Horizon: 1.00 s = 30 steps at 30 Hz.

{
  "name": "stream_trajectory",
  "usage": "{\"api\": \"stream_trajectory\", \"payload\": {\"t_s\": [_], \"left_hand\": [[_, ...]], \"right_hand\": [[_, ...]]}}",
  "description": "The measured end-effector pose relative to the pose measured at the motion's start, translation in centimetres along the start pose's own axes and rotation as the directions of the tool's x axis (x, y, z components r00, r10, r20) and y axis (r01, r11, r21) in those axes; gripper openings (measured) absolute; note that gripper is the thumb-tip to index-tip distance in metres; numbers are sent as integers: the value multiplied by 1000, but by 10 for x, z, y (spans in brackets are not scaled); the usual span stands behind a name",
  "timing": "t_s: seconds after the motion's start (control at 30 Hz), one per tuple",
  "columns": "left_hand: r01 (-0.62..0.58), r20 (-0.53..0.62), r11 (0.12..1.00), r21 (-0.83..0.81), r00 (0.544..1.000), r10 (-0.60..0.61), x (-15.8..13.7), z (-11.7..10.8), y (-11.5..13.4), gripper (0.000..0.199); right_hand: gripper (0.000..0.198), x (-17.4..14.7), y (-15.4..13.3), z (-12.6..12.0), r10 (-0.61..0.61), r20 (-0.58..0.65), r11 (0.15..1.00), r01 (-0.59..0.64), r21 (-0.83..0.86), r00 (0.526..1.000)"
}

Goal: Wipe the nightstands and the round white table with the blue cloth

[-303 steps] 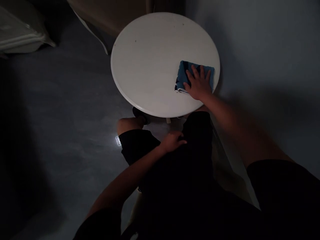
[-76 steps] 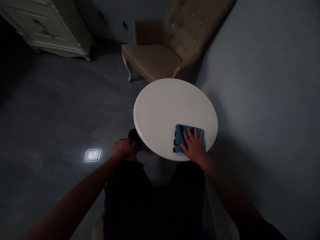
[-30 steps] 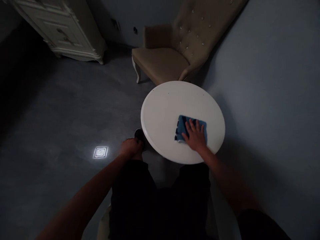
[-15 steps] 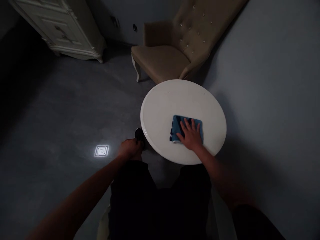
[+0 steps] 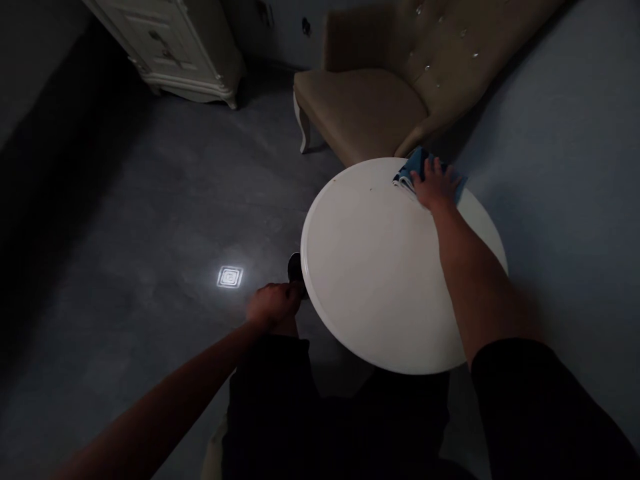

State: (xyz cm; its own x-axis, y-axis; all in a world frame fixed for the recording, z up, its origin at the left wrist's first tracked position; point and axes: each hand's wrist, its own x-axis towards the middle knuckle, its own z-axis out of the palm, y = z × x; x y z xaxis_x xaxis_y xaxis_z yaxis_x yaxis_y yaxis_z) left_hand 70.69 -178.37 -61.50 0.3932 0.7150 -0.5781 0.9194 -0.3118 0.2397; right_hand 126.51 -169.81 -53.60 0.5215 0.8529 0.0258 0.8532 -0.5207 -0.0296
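My right hand (image 5: 436, 185) lies spread over a folded blue cloth (image 5: 414, 162) with dark patches and a white edge. It presses the cloth at the far rim of a round white table (image 5: 385, 267), and part of the cloth reaches over that rim. The fingers are apart on top of the cloth. Low beside the table's left edge, my left hand (image 5: 274, 305) rests by my leg with its fingers curled in. What lies under those fingers, if anything, is hidden.
A tan tufted armchair (image 5: 365, 107) stands just beyond the table. A white cabinet (image 5: 175, 50) is at the back left. On the grey floor (image 5: 165, 193) glows a square light pattern (image 5: 230, 277). A bluish wall (image 5: 565, 180) runs along the right.
My right hand has slid the cloth from the middle of the table to its far right rim. My left hand stays low by the table's left side. The view has shifted somewhat.
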Motion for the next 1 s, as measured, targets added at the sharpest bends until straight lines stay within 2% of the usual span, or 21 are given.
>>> {"api": "stream_trajectory", "payload": {"t_s": [0.07, 0.13, 0.2, 0.3, 0.43, 0.53, 0.67, 0.77, 0.87, 0.93, 1.0], "left_hand": [[7, -7, 1000, -8, 1000, -7, 0, -1, -2, 67], [13, -15, 1000, -2, 1000, -13, 0, -2, -2, 68], [21, -19, 1000, 5, 1000, -21, -1, -3, -2, 68], [10, -16, 1000, 12, 1000, -10, -5, -5, 0, 66], [-17, -38, 1000, 25, 999, 17, -15, -5, 2, 63], [-30, -62, 999, 23, 998, 31, -21, -2, 5, 63], [-40, -71, 999, 5, 997, 40, -26, 4, 8, 61], [-26, -66, 999, -20, 998, 24, -27, 9, 8, 60], [-31, -71, 999, -24, 997, 29, -26, 13, 6, 60], [-48, -85, 999, -11, 995, 47, -25, 15, 5, 61], [-51, -85, 999, -6, 995, 50, -23, 15, 4, 61]], "right_hand": [[99, 14, 1, 1, 15, 3, 1000, -15, -2, 1000], [99, 12, -1, 0, 18, 10, 1000, -18, -22, 1000], [97, -5, -7, -2, 14, 22, 999, -13, -42, 1000], [93, -56, -19, -8, -6, 37, 998, 8, -57, 999], [86, -165, -39, -14, -79, 47, 994, 82, -69, 996], [84, -270, -57, -13, -167, 74, 982, 173, -81, 983], [90, -410, -80, -3, -269, 116, 959, 277, -56, 956], [98, -476, -89, 5, -346, 119, 937, 350, -13, 930], [98, -486, -92, 7, -368, 134, 927, 374, -20, 920], [95, -464, -92, 4, -361, 155, 929, 370, -31, 920], [91, -425, -93, -1, -344, 164, 935, 354, -33, 924]]}}
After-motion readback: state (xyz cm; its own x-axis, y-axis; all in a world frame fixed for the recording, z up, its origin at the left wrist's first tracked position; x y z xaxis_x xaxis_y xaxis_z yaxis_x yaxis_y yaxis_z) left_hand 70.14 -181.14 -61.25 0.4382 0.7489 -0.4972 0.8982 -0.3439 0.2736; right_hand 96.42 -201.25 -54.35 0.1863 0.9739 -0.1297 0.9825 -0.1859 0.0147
